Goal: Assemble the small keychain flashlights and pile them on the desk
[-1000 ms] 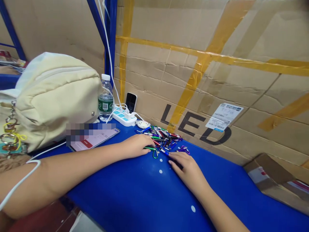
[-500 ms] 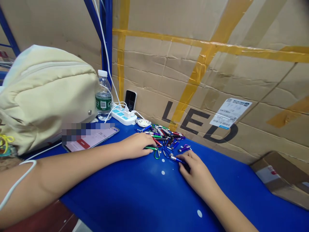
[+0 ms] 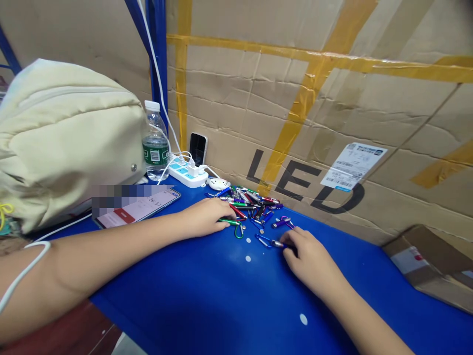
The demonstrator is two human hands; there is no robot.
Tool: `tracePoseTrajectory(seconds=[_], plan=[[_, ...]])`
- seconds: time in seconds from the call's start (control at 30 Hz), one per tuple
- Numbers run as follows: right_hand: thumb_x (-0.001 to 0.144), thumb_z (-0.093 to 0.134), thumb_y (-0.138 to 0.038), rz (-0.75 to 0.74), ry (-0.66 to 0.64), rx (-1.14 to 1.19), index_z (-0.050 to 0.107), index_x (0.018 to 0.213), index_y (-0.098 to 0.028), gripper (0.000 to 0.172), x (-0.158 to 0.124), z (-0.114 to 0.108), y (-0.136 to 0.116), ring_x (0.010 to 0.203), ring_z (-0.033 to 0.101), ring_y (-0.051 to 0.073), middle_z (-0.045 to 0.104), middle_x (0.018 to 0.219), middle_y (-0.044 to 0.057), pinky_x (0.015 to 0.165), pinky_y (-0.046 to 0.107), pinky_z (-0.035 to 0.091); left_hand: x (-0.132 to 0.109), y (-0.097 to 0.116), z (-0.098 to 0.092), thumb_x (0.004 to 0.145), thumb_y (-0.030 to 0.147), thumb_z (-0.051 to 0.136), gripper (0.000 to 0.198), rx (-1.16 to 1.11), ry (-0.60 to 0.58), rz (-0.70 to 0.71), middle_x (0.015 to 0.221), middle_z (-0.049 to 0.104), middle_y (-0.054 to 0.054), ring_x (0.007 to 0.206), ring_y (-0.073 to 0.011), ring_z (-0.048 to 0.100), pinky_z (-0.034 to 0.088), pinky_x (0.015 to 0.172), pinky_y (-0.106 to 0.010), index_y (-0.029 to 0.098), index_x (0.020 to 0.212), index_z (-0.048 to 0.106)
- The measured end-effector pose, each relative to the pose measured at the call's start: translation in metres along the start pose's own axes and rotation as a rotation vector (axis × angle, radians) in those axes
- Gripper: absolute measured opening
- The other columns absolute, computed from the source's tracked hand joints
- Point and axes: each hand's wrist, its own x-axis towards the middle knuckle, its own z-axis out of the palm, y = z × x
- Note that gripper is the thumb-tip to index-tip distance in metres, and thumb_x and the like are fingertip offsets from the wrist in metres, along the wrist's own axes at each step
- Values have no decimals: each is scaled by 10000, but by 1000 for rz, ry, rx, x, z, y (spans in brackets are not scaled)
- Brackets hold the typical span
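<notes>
A pile of small metallic carabiner pieces [image 3: 254,202] in red, green, blue, purple and silver lies on the blue table [image 3: 207,296] against the cardboard. At the pile's left front, my left hand [image 3: 207,217] has its fingers closed on a green piece [image 3: 229,222] with a green clip. My right hand [image 3: 305,249] pinches the end of a blue and silver piece [image 3: 275,243], whose blue clip points left. A purple piece [image 3: 283,222] lies just behind my right hand.
A cream bag [image 3: 74,143] fills the left side, beside a water bottle [image 3: 155,148]. A phone [image 3: 138,206] lies behind my left forearm. Behind are a white power strip [image 3: 186,173], a cable and a second phone [image 3: 198,148]. An open cardboard box [image 3: 428,261] stands at right.
My right hand has moved slightly right with the blue and silver piece, away from the pile. My left hand stays on the green piece. The whole view has shifted a little.
</notes>
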Motion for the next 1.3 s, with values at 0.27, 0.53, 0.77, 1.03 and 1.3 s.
tracePoseTrajectory(seconds=[0.27,0.53,0.77,1.03,1.3], plan=[[837,402,-178,160,36,-266,614,931,-179,232,-2,-4,5,881,534,237,612,954,83,702,344,399,-2,-11,-16,833,231,506,295,-66,257,-136,1067,634,-56,966,-169,580,449,862,-309,191,1109,603],[899,382,-363,-264,160,-33,545,1200,-214,373,-6,8,-4,1143,501,250,546,1253,95,916,445,435,-1,-13,-23,849,231,493,293,-141,506,-207,1087,617,-47,915,-143,582,480,834,-312,187,1127,574],[913,368,-408,-339,9,36,465,1314,-250,442,-9,11,-8,1267,408,241,480,1347,54,1013,484,377,1,-16,-26,843,223,495,286,-226,552,-254,1097,622,-53,908,-145,587,479,828,-307,174,1110,582],[896,426,-354,-386,72,21,631,1130,-218,340,-5,10,-7,1180,504,250,581,1233,66,978,482,426,2,-19,-19,845,215,489,275,-276,524,-268,1091,630,-59,944,-148,584,458,864,-321,168,1098,590],[890,432,-290,-452,78,46,641,1125,-187,331,-7,8,-13,1122,558,226,578,1228,85,957,425,473,2,-9,-4,844,225,523,231,-187,214,-102,1063,643,-49,1006,-153,575,424,912,-307,182,1048,623]])
